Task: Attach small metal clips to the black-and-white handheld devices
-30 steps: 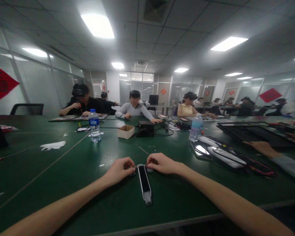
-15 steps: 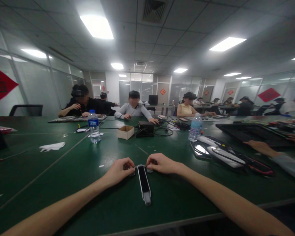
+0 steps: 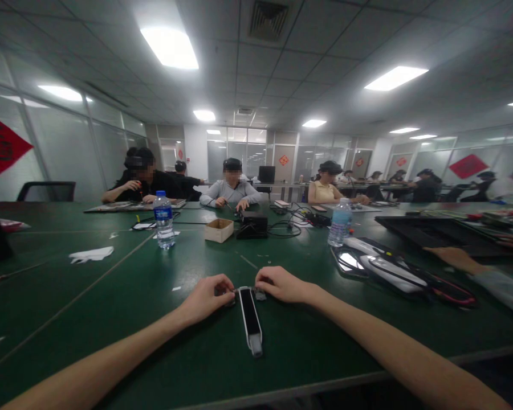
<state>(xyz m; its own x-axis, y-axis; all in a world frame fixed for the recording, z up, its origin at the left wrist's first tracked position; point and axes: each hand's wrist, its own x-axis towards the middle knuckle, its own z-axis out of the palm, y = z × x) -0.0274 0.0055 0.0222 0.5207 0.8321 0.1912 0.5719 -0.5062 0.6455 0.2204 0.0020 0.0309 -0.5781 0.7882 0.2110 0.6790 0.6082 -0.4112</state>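
A long, narrow device (image 3: 251, 313) with a white rim, a black face and a grey near end lies on the green table between my hands. My left hand (image 3: 209, 297) is at its far left corner, thumb and fingertips pinched together. At the far right corner, my right hand (image 3: 281, 284) pinches in the same way. What the fingertips hold is too small to make out. A small greyish scrap (image 3: 260, 295) lies under my right fingers, and another bit shows beneath my left thumb.
Beyond my hands stand a cardboard box (image 3: 219, 231), a black box (image 3: 252, 224) with cables and two water bottles (image 3: 164, 221). White and black devices (image 3: 393, 270) lie to the right, near a co-worker's hand (image 3: 455, 259). A white glove-like cloth (image 3: 91, 254) lies left. Several people sit across.
My hands and the device stay almost in place. Across the table, the co-worker in grey has drawn one hand from the cables in to the black box.
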